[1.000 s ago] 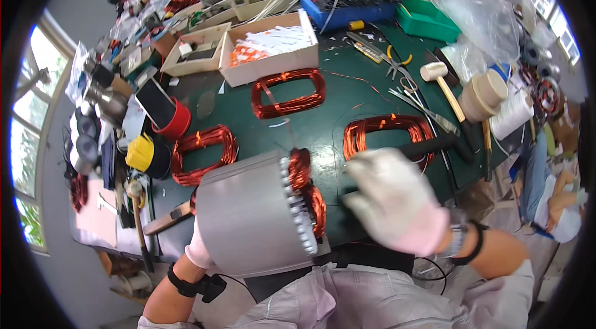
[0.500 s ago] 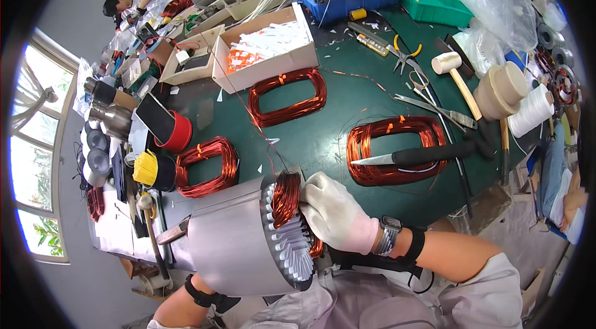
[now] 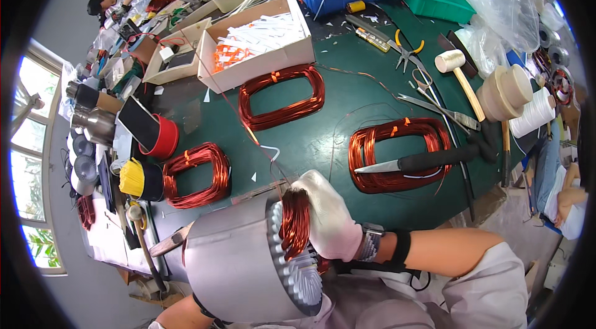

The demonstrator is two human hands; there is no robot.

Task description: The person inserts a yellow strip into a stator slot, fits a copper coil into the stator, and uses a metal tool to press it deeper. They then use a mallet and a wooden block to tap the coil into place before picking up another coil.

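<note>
A grey metal motor stator [image 3: 233, 251] lies on its side close to me, its slotted face turned right. White insulating slot liners [image 3: 304, 276] line the slots inside its bore. Out of the upper slots bulges a bundle of copper wire, a winding coil [image 3: 294, 222]. My right hand [image 3: 332, 214], in a white glove, presses against that coil from the right with its fingers curled round its upper end. My left forearm [image 3: 182, 313] reaches behind the stator, whose body hides the left hand.
Three tied copper coils rest on the green table [image 3: 298, 149]: one left [image 3: 217, 174], one behind [image 3: 282, 119], one right [image 3: 360, 164] under a black-handled knife [image 3: 428, 159]. A mallet [image 3: 465, 87], pliers [image 3: 406, 56] and scissors lie right. An open box [image 3: 248, 65] of white strips stands at the back.
The stator has shifted slightly down and tilted. My right hand has turned more upright, its fingers moving up and left over the coil's upper end. The view has moved a little.
</note>
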